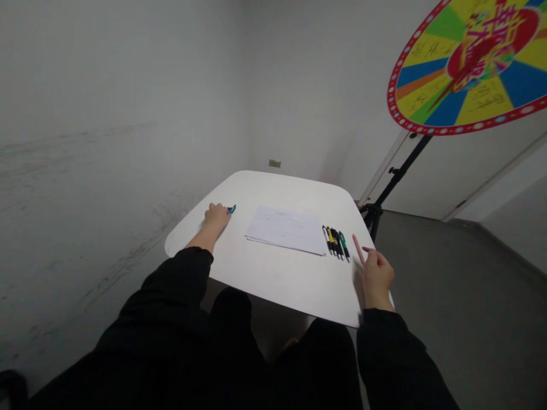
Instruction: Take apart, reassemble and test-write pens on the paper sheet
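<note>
- Left hand (217,215) curls over the table (265,279); whether it pinches the blue-green object (232,209) at its fingertips, I cannot tell
- Right hand (378,272) is unclosed, one finger stretched out, others bent
- Row of pens (336,243) lies just beside that finger
- Paper sheets (286,228) lie between both hands

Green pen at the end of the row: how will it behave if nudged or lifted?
The green pen has a slim, straight barrel, so it may roll if nudged. Pushed toward the paper, it would likely bump the neighbouring pen. Being so thin, it's probably light.
</note>
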`<state>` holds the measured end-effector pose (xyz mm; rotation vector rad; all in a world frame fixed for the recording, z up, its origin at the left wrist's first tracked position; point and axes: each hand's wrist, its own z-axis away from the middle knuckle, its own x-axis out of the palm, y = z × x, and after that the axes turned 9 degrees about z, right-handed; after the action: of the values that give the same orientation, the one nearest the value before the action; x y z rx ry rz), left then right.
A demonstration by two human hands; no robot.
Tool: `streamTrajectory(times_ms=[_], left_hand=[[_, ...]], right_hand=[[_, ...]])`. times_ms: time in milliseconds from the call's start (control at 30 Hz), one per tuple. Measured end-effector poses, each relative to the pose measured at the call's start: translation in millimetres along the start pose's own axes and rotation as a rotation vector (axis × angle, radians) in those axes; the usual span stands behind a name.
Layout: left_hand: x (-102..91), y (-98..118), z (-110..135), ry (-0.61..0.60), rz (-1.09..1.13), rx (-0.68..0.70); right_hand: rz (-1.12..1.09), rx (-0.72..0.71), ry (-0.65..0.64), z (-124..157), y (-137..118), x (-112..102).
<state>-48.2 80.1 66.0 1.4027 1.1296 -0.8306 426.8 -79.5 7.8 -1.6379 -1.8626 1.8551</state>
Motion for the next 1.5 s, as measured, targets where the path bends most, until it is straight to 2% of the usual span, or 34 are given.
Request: streamTrajectory(times_ms=[100, 233, 300, 367, 433, 467, 500, 567, 633, 700, 800, 867, 967, 1100, 1333, 1500], left_hand=[[10.9, -0.6, 0.0, -0.035, 0.005, -0.016], [19.1, 2.2, -1.3, -0.037, -0.026, -0.022], [20.6, 3.9, -2.6, -0.039, -0.035, -0.021], [21.0, 5.1, -3.0, -0.048, -0.039, -0.015], [21.1, 5.0, -3.3, -0.052, -0.043, -0.009], [21.0, 4.3, -3.9, -0.053, -0.043, -0.006], [20.8, 3.2, -4.9, -0.059, -0.045, 0.006], [20.1, 0.6, -7.5, -0.057, -0.053, -0.022], [19.1, -1.5, -10.0, -0.070, -0.026, -0.017], [18.1, -2.2, -11.6, -0.072, -0.016, -0.028], [17.4, -1.0, -11.8, -0.082, -0.009, -0.043], [17.3, 0.5, -10.7, -0.080, -0.002, -0.040], [17.0, 1.8, -8.5, -0.075, 0.012, -0.028], [16.7, -0.4, -8.3, -0.089, 0.065, -0.025], [23.3, -8.5, -8.9, -0.022, 0.253, -0.085], [32.1, -8.7, 0.3, 0.046, 0.442, -0.142]], right_hand=[[-0.072, 0.048, 0.057, 7.6, -3.2, -5.3], [-0.075, 0.039, 0.030, 7.9, 0.6, -2.8], [-0.041, 0.016, 0.059, 2.4, 4.2, -1.0], [0.056, -0.040, 0.201, -8.1, 8.5, -2.0], [0.217, -0.068, 0.434, -23.0, 14.9, -5.6], [0.292, -0.097, 0.444, -31.3, 19.1, -7.8], [0.359, -0.128, 0.371, -39.4, 23.7, -9.5], [0.442, -0.197, -0.001, -52.7, 32.7, -10.6], [0.482, -0.137, -0.185, -60.3, 39.2, -7.7], [0.524, -0.090, -0.269, -62.3, 41.7, -2.8], [0.597, -0.191, -0.230, -58.3, 39.4, 2.5], [0.656, -0.279, -0.110, -54.1, 35.9, 3.3], [0.738, -0.284, 0.023, -50.6, 30.4, 2.2], [0.721, -0.226, -0.075, -55.1, 21.9, 2.1], [0.424, -0.027, -0.253, -65.6, -0.5, 11.2], [0.337, 0.028, -0.266, -63.9, -12.2, 19.6]])
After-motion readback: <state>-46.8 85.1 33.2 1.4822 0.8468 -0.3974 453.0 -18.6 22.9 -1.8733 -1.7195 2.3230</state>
